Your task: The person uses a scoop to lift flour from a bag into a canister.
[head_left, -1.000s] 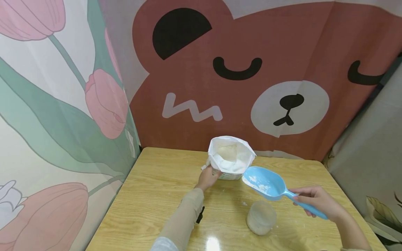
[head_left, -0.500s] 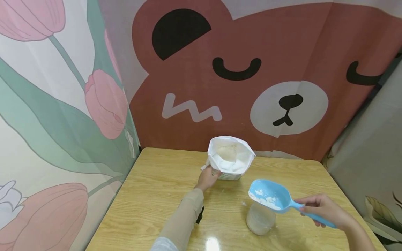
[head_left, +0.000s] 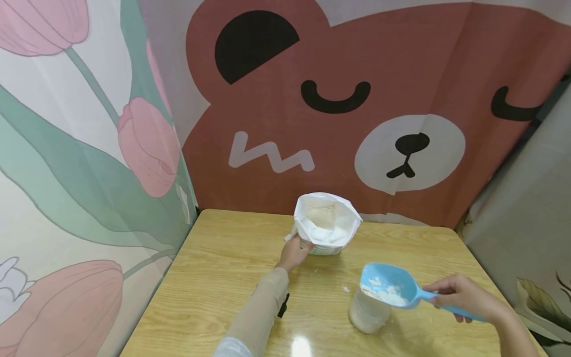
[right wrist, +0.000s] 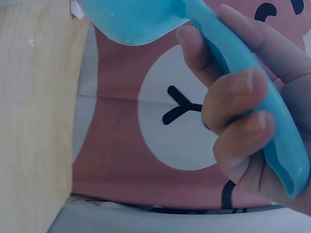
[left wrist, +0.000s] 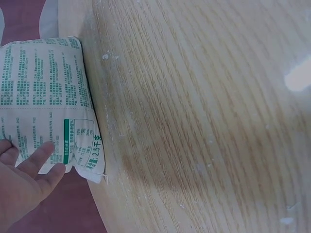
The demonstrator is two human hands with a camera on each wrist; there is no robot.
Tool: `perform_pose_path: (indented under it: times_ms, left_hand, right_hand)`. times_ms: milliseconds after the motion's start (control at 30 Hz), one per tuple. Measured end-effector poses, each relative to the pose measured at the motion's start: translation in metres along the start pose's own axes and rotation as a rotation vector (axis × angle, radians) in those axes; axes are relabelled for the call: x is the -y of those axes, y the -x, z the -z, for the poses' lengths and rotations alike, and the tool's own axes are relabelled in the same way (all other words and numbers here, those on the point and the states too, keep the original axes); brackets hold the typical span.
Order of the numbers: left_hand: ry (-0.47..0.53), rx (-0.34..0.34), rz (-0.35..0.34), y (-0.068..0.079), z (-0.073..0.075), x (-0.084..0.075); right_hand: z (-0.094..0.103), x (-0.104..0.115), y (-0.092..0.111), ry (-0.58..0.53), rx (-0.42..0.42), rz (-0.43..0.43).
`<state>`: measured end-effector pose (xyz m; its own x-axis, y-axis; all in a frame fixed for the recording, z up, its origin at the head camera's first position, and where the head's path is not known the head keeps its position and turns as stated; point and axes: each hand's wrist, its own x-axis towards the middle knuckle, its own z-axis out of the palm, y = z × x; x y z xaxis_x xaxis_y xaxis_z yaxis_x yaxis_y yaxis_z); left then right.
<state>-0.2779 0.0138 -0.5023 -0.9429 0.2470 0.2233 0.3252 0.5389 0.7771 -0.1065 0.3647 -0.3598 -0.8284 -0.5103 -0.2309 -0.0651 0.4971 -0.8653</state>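
Head view: on a light wood-grain worktop [head_left: 214, 282], the left hand [head_left: 294, 253] grips the side of an open white bag with green print [head_left: 327, 249]. The right hand [head_left: 468, 295] holds a light-blue plastic scoop [head_left: 399, 277], its white powder [head_left: 392, 296] above a round, cloudy see-through jar [head_left: 368, 317].

Left wrist view: fingers [left wrist: 43, 154] touch the bag's printed side.

Right wrist view: fingers curl around the scoop's handle.

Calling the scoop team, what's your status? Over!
Left hand touching bag. Right hand gripping scoop. Powder in scoop, which hides top of jar from head camera. No obstacle seen.
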Motion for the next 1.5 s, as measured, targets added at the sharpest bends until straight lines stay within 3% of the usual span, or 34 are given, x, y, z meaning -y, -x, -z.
perform_pose_path:
  times_ms: [600, 800, 1167, 1367, 1500]
  left_hand:
    - [0.0, -0.013, -0.008, -0.001, -0.001, 0.001]
    - [0.004, -0.003, -0.009, 0.001, -0.001, 0.0]
    - [0.018, -0.004, -0.003, 0.001, 0.001, -0.002]
    - [0.018, 0.002, 0.007, 0.001, 0.001, -0.003]
    - [0.016, -0.003, 0.005, 0.001, 0.001, -0.002]
  right_hand:
    - [-0.008, 0.032, -0.005, 0.322, -0.087, -0.148]
    - [-0.013, 0.039, -0.008, 0.382, -0.129, -0.222]
    - [-0.023, 0.043, -0.015, 0.45, -0.15, -0.24]
    - [-0.029, 0.051, -0.019, 0.538, -0.21, -0.336]
    - [-0.032, 0.054, -0.022, 0.638, -0.219, -0.342]
